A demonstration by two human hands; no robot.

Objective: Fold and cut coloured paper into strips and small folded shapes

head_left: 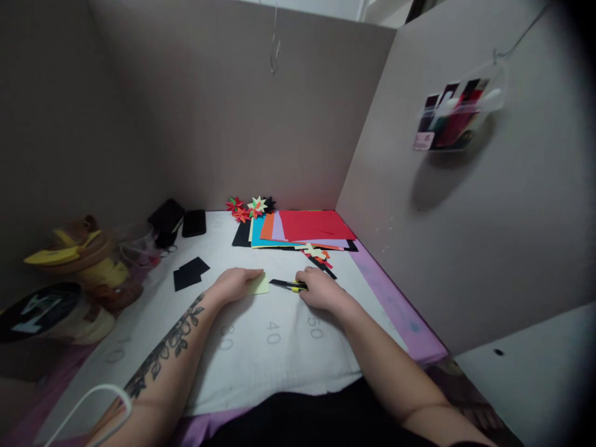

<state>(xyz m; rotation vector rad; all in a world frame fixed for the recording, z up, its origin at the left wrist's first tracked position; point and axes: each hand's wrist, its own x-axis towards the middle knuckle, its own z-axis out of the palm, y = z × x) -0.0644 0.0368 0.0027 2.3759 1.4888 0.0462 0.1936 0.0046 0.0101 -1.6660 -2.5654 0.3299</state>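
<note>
"Pale-green paper [261,287]: where did we have it?"

"On the white mat [293,357], its edge under our left hand [231,284]. Our right hand [321,288] gripped the cutter [292,285], tip just beside the sheet."

"Then we did best holding it flat, fingertips clear of the blade's line."

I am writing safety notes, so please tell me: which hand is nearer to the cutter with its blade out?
The right hand: it holds the cutter by the handle. The left hand is farther, on the pale green paper to the left of the blade.
</note>
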